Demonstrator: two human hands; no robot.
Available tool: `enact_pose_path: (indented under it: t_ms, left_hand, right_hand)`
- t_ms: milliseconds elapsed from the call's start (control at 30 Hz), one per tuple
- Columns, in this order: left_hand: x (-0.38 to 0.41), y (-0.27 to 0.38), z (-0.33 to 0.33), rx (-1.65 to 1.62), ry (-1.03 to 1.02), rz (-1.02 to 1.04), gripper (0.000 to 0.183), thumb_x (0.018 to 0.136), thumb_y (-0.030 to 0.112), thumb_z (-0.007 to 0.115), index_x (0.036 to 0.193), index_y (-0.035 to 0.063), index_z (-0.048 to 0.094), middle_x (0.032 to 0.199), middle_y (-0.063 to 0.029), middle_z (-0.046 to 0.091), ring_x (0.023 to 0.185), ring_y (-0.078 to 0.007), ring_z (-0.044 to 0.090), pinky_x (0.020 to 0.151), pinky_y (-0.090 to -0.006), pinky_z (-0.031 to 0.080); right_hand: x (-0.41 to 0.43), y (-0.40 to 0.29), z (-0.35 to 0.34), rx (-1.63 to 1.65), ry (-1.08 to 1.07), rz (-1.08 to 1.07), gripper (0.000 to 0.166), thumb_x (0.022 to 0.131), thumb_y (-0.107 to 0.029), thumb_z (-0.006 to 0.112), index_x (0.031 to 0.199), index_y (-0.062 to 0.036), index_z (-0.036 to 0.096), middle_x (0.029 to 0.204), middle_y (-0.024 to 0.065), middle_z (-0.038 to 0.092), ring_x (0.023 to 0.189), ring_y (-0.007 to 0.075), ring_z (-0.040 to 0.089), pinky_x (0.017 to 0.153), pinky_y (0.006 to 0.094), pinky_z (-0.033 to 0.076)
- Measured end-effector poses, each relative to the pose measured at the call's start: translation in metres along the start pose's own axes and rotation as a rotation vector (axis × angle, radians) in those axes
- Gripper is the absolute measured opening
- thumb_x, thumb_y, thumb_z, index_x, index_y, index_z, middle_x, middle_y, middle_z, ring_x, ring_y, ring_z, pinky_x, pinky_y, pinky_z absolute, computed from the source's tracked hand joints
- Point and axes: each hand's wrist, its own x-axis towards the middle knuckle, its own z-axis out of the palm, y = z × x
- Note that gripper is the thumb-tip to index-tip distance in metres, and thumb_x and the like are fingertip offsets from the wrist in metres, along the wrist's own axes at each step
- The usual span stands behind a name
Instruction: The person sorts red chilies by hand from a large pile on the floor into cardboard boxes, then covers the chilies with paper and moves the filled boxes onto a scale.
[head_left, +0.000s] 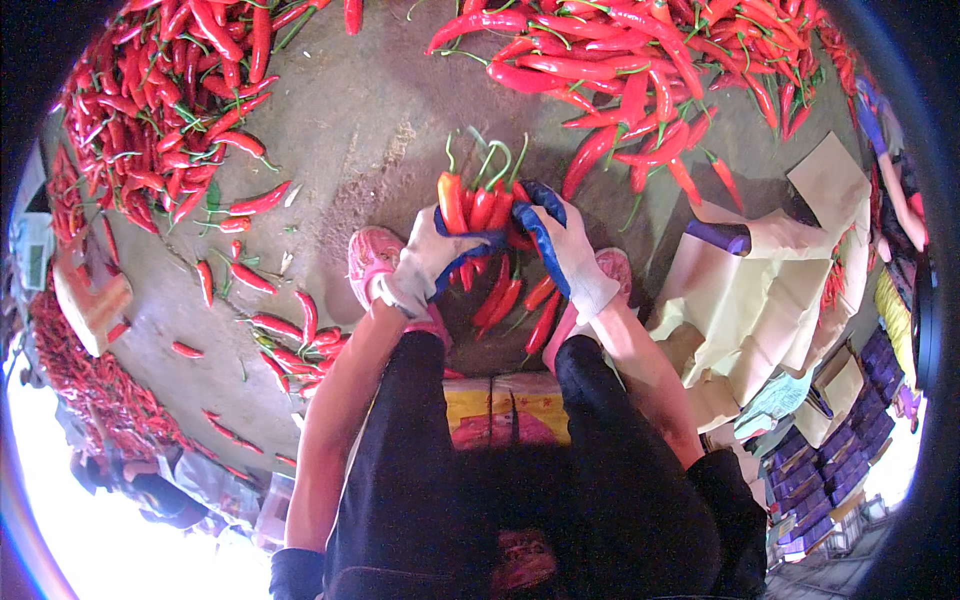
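Note:
My left hand (446, 255), in a white glove with a blue coated palm, grips a bunch of red chili peppers (480, 206) with their green stems pointing up. One pepper at the bunch's left side is orange-red near its top. At the bunch's right side is my right hand (559, 240), gloved the same way, with its fingers curled against a pepper there; how much of it the fingers hold is partly hidden. Several loose red peppers (499, 300) lie on the ground below the hands, between my pink shoes.
Large heaps of red peppers lie at upper left (150, 112) and upper right (637, 67). An open carton lined with brown paper (742, 300) stands at right, with purple cartons (817, 465) beyond. Scattered peppers (277, 326) lie at left. Part of another person (896, 187) shows at the right rim.

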Motion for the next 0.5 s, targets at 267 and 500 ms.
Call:
enact_pose_path:
  t_ms: [267, 500]
  left_hand:
    - [-0.025, -0.037, -0.003, -0.039, -0.124, 0.281, 0.022, 0.083, 0.008, 0.064, 0.105, 0.0035, 0.065, 0.092, -0.0041, 0.067, 0.082, -0.0111, 0.064, 0.071, -0.0271, 0.051]
    - [-0.036, -0.021, 0.008, -0.447, -0.339, 0.017, 0.026, 0.088, 0.013, 0.059, 0.112, 0.0020, 0.060, 0.096, -0.0034, 0.065, 0.082, -0.0142, 0.063, 0.073, -0.0281, 0.051]
  right_hand:
    - [-0.036, -0.060, 0.034, 0.274, -0.222, 0.003, 0.066, 0.080, -0.030, 0.070, 0.132, 0.0000, 0.042, 0.120, 0.0191, 0.056, 0.111, 0.0297, 0.054, 0.098, 0.0347, 0.040]
    - [-0.038, -0.060, 0.008, -0.404, -0.267, -0.433, 0.120, 0.049, -0.038, 0.087, 0.142, 0.0019, 0.022, 0.141, 0.0252, 0.035, 0.132, 0.0369, 0.034, 0.110, 0.0402, 0.029]
